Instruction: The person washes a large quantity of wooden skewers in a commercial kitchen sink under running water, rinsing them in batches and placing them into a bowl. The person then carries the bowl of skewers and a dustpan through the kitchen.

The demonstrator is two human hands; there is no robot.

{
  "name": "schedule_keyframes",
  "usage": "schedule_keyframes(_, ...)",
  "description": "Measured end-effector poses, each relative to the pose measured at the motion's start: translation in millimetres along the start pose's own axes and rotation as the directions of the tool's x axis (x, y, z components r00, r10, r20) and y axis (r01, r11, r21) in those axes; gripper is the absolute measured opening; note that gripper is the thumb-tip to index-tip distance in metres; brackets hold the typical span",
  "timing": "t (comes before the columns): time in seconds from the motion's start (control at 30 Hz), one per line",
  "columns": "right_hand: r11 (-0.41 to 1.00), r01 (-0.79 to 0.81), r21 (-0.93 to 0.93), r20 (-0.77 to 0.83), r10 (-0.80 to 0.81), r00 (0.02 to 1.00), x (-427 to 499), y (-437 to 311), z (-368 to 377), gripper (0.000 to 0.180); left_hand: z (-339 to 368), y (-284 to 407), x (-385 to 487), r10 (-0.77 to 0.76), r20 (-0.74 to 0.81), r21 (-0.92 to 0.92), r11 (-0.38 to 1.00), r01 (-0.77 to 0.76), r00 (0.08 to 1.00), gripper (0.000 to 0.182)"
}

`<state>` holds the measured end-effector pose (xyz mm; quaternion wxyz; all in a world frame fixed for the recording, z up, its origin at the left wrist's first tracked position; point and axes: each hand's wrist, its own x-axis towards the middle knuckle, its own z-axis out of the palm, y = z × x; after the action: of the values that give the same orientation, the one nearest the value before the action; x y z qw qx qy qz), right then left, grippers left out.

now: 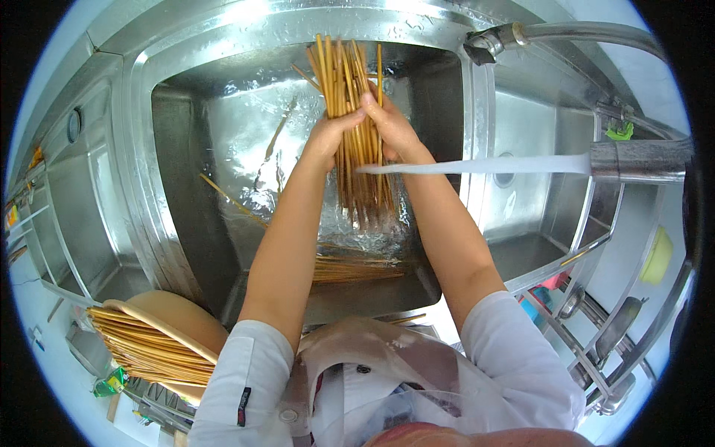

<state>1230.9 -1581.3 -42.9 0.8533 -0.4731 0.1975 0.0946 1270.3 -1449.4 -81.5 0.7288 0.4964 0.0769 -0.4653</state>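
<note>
A thick bundle of wooden chopsticks (360,153) is gripped between my two hands over the middle of a stainless steel sink basin (192,134). My left hand (329,137) wraps the bundle from the left, and my right hand (395,125) wraps it from the right, with the thumbs meeting on top. From a metal faucet spout (637,162) on the right, a water stream (480,165) runs onto the chopsticks below my hands. Their lower ends blur in the splashing water. More chopsticks (357,271) lie at the basin's near side, and one loose chopstick (232,200) leans at the left.
A beige tub (173,318) packed with chopsticks (148,346) stands at the lower left. Further sink basins flank this one, left (84,195) and right (519,207). A second faucet (497,42) reaches over the far right corner. Pans (617,329) sit on a rack at the lower right.
</note>
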Motion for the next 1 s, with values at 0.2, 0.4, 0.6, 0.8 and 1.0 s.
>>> schedule_keyframes(0.2,0.872,-0.367,-0.323,-0.208,0.313,0.927,-47,36,-6,0.086,14,-27,-41,-0.212,-0.205,0.250,0.932,0.261,0.956,0.092)
schedule_keyframes(0.4,0.869,-0.450,-0.208,-0.156,0.425,0.892,-122,94,-27,0.097,-2,-88,-98,-0.545,-0.031,-0.082,0.837,0.541,0.838,0.103)
schedule_keyframes(0.6,0.901,-0.369,-0.228,-0.094,0.357,0.929,-133,94,-32,0.114,-20,-133,-99,-0.379,0.226,-0.209,0.881,0.425,0.897,0.099)
schedule_keyframes(0.8,0.929,-0.254,-0.268,0.043,0.275,0.961,-147,106,-35,0.114,-5,-138,-99,-0.334,0.031,-0.233,0.914,0.332,0.942,0.074)
schedule_keyframes(1.0,0.881,-0.250,0.403,-0.033,0.287,0.957,-144,112,-46,0.114,0,-122,-90,-0.314,-0.013,-0.244,0.922,0.302,0.949,0.053)
